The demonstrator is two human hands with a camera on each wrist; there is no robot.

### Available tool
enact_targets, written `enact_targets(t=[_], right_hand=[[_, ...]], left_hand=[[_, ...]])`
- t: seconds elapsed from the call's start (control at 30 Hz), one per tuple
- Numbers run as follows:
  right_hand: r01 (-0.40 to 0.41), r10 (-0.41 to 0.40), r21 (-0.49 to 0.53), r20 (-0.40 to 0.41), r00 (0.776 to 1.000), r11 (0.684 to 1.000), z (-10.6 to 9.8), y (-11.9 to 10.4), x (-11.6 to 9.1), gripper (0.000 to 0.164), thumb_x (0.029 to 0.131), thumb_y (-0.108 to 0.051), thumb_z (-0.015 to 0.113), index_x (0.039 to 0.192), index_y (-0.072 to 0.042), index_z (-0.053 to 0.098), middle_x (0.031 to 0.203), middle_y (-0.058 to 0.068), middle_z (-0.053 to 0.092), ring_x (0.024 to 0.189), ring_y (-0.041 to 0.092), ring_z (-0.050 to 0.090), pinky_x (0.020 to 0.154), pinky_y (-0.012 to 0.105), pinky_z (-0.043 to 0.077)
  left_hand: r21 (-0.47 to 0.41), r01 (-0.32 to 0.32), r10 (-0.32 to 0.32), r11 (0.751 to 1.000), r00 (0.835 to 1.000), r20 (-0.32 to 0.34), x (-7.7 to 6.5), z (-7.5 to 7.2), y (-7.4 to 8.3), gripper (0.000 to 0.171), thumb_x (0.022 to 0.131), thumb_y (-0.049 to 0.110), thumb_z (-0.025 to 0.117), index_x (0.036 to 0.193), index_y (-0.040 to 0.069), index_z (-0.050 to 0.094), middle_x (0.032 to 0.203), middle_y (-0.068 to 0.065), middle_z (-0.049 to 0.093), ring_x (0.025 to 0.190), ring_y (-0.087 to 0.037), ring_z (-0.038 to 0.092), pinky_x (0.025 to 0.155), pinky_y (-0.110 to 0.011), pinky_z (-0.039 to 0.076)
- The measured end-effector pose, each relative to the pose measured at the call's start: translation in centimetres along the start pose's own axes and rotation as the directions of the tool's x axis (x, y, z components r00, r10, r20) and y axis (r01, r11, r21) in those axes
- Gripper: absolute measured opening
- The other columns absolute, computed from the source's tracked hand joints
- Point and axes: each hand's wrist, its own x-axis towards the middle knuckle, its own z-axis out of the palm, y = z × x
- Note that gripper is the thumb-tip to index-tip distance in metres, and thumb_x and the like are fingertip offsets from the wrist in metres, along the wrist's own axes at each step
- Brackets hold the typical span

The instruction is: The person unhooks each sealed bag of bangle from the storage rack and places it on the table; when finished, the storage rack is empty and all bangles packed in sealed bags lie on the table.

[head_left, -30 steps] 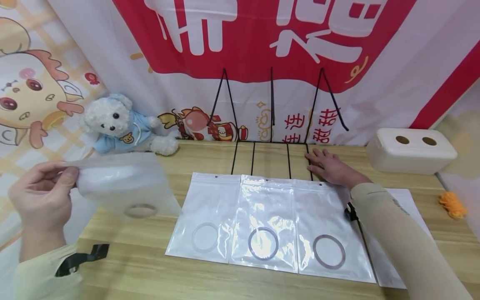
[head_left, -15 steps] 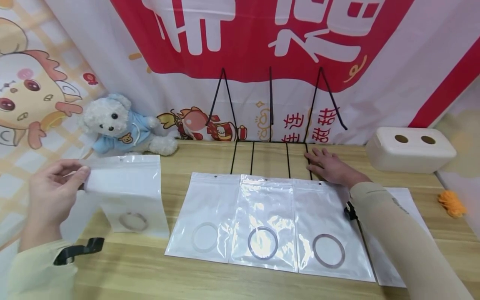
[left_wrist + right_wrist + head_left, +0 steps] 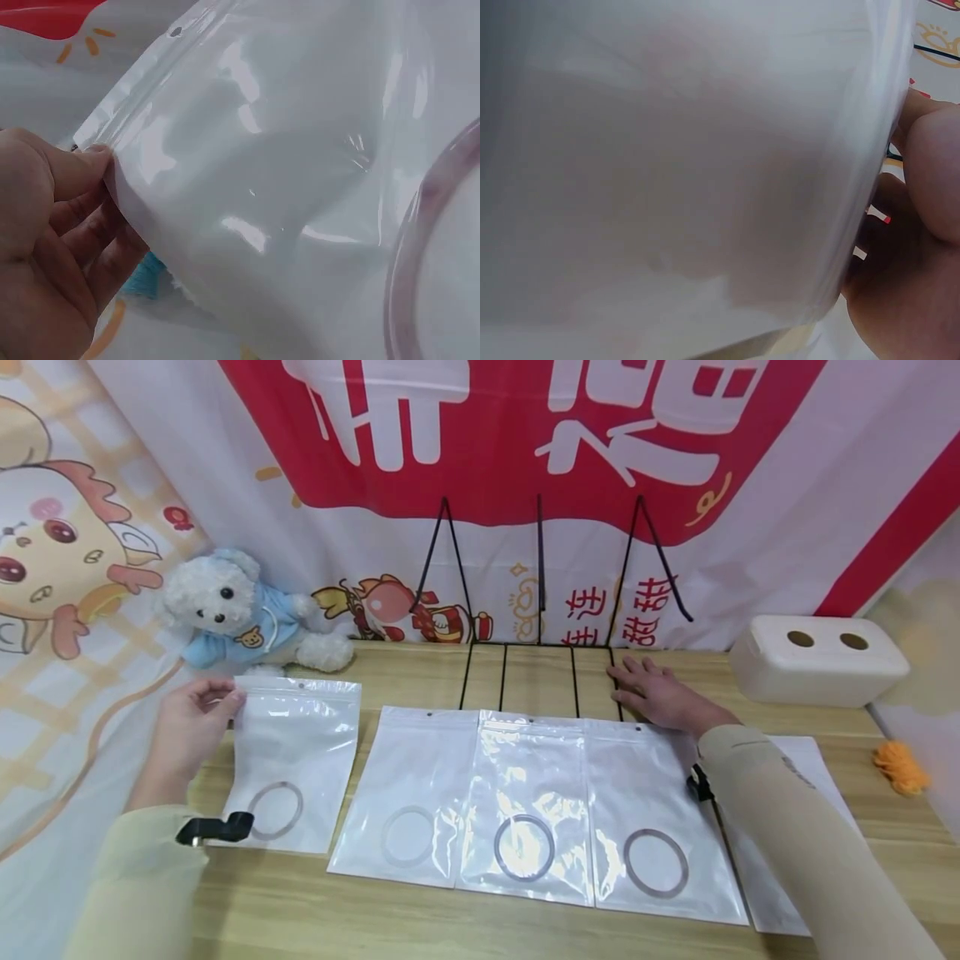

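Observation:
My left hand (image 3: 197,714) pinches the top left corner of a white zip bag (image 3: 303,727) between thumb and fingers. A purplish-brown bangle (image 3: 274,811) shows low in that bag, and it appears again in the left wrist view as a curved bangle (image 3: 420,240). Just right of it lie a bag with a pale bangle (image 3: 407,836), one with a greyish bangle (image 3: 524,848) and one with a brown bangle (image 3: 656,863). My right hand (image 3: 660,693) rests, fingers spread, at the table's back beside a black wire rack (image 3: 573,681). A glossy bag (image 3: 667,187) fills most of the right wrist view.
Another white bag (image 3: 810,793) lies partly under my right forearm. A white plush bear (image 3: 240,614) in blue sits at the back left. Toward the right stand a cream box (image 3: 817,672) with two holes and an orange yarn bundle (image 3: 902,767). A printed cloth (image 3: 345,552) hangs behind.
My left hand has moved right and carried its bag from a raised, folded position to upright-facing, spread out beside the left end of the row. My right hand stays put.

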Motion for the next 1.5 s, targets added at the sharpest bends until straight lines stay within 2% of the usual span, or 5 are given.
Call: enact_targets(t=[0.33,0.67,0.8,1.03,1.5], right_hand=[[-0.001,0.001,0.009,0.007,1.000,1.000,0.0,0.0,0.2,0.065,0.117,-0.042,0.042,0.172,-0.013,0.025,0.180,0.027,0.001,0.164,0.057,-0.007,0.131,0.072,-0.008],[0.012,-0.012,0.003,0.000,1.000,1.000,0.0,0.0,0.0,0.065,0.117,-0.042,0.042,0.172,-0.012,0.026,0.180,0.028,0.002,0.163,0.058,-0.006,0.131,0.072,-0.007],[0.011,-0.011,0.003,0.002,1.000,1.000,-0.1,-0.2,-0.1,0.065,0.117,-0.043,0.042,0.172,-0.012,0.026,0.179,0.028,0.003,0.163,0.058,-0.006,0.131,0.073,-0.006],[0.003,-0.003,0.012,0.011,1.000,1.000,-0.1,-0.3,-0.1,0.065,0.117,-0.043,0.041,0.173,-0.013,0.025,0.180,0.027,0.002,0.163,0.057,-0.007,0.130,0.073,-0.008],[0.002,-0.002,0.008,0.018,1.000,1.000,0.0,-0.1,0.2,0.066,0.117,-0.044,0.040,0.173,-0.013,0.024,0.180,0.027,0.001,0.164,0.056,-0.008,0.131,0.072,-0.008]], left_hand=[[0.226,0.030,-0.041,0.974,0.998,0.042,0.7,2.4,-1.9,0.032,0.110,0.019,0.059,0.124,-0.008,0.067,0.115,-0.025,0.071,0.080,0.009,0.053,0.066,-0.006,0.047],[0.341,-0.003,-0.018,0.940,0.998,0.058,1.1,4.0,-3.4,0.026,0.105,0.015,0.067,0.116,-0.008,0.074,0.106,-0.027,0.076,0.090,-0.027,0.068,0.063,-0.015,0.047],[0.349,0.000,-0.021,0.937,0.998,0.057,1.1,4.5,-3.5,0.025,0.104,0.013,0.069,0.114,-0.008,0.075,0.105,-0.027,0.077,0.090,-0.029,0.070,0.063,-0.018,0.048],[0.335,0.140,-0.176,0.932,0.981,0.080,1.5,5.0,-3.5,0.032,0.108,0.015,0.065,0.130,-0.008,0.071,0.124,-0.029,0.072,0.105,-0.037,0.068,0.073,-0.030,0.056],[0.354,0.136,-0.188,0.925,0.975,0.118,2.5,5.6,-3.9,0.032,0.109,0.018,0.065,0.129,-0.006,0.072,0.126,-0.029,0.071,0.107,-0.039,0.068,0.083,-0.044,0.061]])
